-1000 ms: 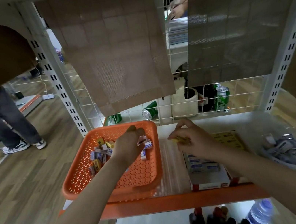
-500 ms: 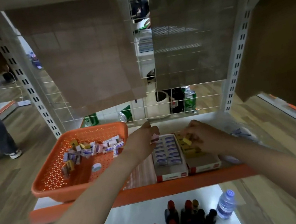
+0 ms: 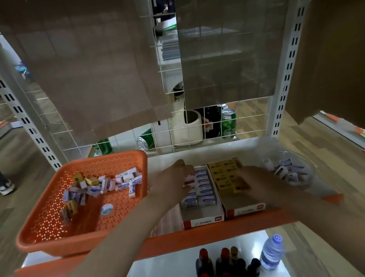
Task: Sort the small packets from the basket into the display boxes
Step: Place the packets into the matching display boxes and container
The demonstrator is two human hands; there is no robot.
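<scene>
Two display boxes sit side by side at the front of the shelf (image 3: 192, 240). The left box (image 3: 202, 217) holds white-and-blue packets in two columns, and the right box (image 3: 244, 211) holds yellow ones. Both have a red front strip with a white logo that's too blurry to read.

One orange basket (image 3: 50, 243) on your left has roughly two dozen loose packets (image 3: 112, 184), mostly white-blue with a few yellow, plus a round sticker I can't read.

Your left hand (image 3: 172, 185) is over the left box, fingers (image 3: 187, 169) pinching one pale packet (image 3: 189, 180). Your right hand (image 3: 258, 179) is at the near end of the yellow row, on a yellow packet (image 3: 239, 186). It's smeared, so I can't tell if you're gripping or just touching.

One clear bowl (image 3: 309, 167) of packets sits far right, and I count three green cans (image 3: 227, 122) behind the mesh.
</scene>
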